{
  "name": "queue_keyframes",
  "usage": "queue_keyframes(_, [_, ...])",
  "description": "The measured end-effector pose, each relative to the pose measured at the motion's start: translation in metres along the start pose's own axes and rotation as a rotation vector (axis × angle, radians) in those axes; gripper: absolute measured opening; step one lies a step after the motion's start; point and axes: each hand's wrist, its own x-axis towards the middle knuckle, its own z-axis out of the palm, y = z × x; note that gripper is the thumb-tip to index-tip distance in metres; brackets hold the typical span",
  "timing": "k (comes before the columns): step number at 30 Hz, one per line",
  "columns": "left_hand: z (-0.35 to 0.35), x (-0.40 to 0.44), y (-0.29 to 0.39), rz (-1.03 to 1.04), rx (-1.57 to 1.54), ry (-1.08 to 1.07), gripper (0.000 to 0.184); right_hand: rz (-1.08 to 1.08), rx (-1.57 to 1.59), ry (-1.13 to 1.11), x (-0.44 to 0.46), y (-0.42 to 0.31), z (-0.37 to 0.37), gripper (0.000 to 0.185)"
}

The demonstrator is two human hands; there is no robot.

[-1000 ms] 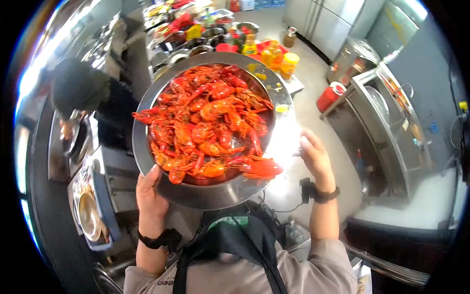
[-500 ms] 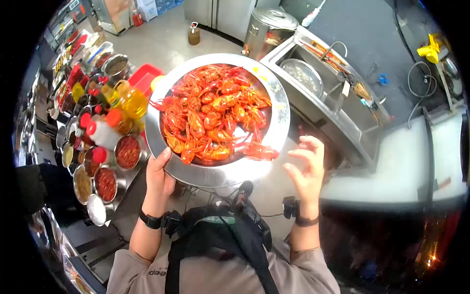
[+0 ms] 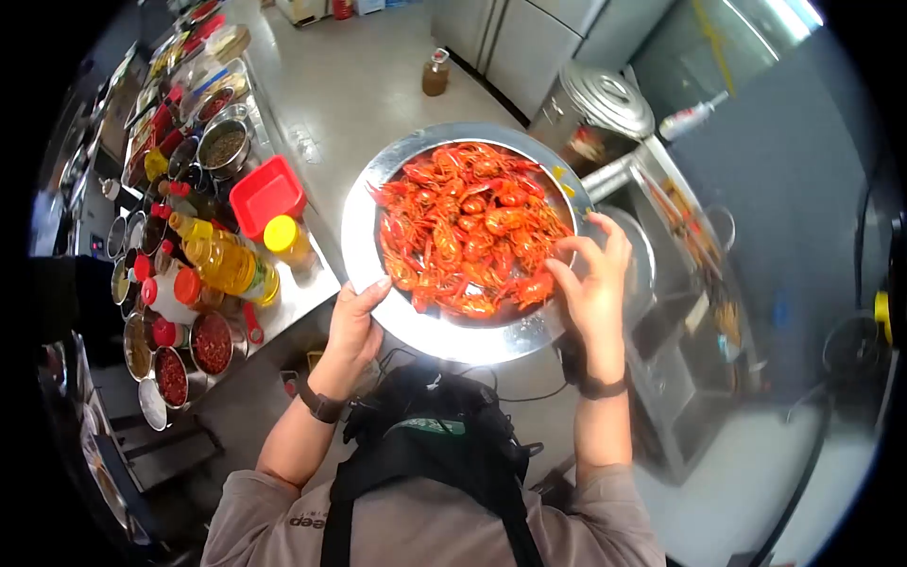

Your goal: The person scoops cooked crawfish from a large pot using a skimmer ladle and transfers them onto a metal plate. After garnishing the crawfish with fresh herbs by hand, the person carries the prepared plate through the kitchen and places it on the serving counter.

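A wide, shiny metal basin [image 3: 364, 241] filled with cooked red crayfish [image 3: 463, 227] is held in front of my body. At its lower left rim, my left hand [image 3: 355, 323] grips with the thumb over the edge and the other fingers underneath, hidden. My right hand [image 3: 599, 279] is over the right rim, thumb and curved fingers apart, with the fingertips beside the crayfish at that edge. One crayfish [image 3: 534, 288] lies just below the right thumb, against the basin's inner right side; whether the thumb touches it I cannot tell.
On the left, a metal table [image 3: 307, 293] carries an oil bottle [image 3: 231, 265], a red plastic tray [image 3: 267, 197], a yellow-lidded jar [image 3: 291, 241] and several seasoning bowls. To the right stand a sink [image 3: 661, 378] and a lidded steel pot [image 3: 605, 99]. A brown jar [image 3: 436, 74] sits on the floor.
The view has turned right. My right hand has moved in from beside the basin to its right edge. The crayfish that stretched over the lower right rim now lies further inside.
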Motion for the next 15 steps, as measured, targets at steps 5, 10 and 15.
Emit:
queue_keyframes(5, [0.037,0.140,0.028,0.042,-0.006,0.058,0.035,0.453,0.674,0.071,0.112,0.091,0.061,0.052])
queue_keyframes(10, [0.046,0.302,0.068,0.135,-0.006,0.087,0.027,0.790,1.675,-0.180,0.228,0.110,0.179,0.061])
queue_keyframes(15, [0.062,0.450,0.114,0.176,-0.052,0.111,0.029,0.827,1.780,-0.302,0.373,0.135,0.294,0.058])
